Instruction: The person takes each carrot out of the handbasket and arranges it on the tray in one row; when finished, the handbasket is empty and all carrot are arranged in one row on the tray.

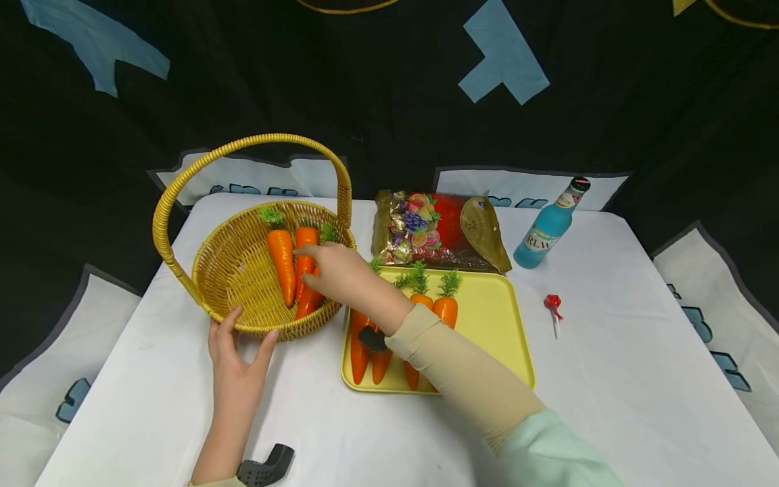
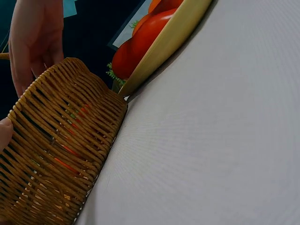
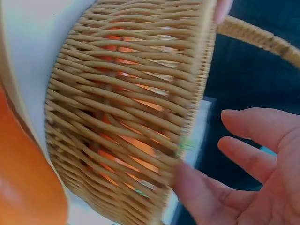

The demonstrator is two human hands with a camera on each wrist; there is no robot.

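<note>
A yellow wicker basket (image 1: 243,270) with a tall arched handle stands at the left of the table. Inside it lie three toy carrots (image 1: 280,260) with green tops. My right hand (image 1: 341,274) reaches over the basket's right side above them. In the right wrist view its fingers (image 3: 253,126) are spread and hold nothing. At the front rim, my left hand (image 1: 236,368) touches the basket with thumb and fingers apart; the left wrist view shows only one fingertip (image 2: 4,133) by the rim. More carrots (image 1: 446,311) lie on a yellow tray (image 1: 493,331), partly hidden by my right forearm.
A red and gold candy bag (image 1: 438,230) lies behind the tray. Towards the back right stands a blue bottle (image 1: 548,226) with a dark cap. A red lollipop (image 1: 553,304) lies right of the tray. Behind the white table (image 1: 615,392) hangs a black cloth.
</note>
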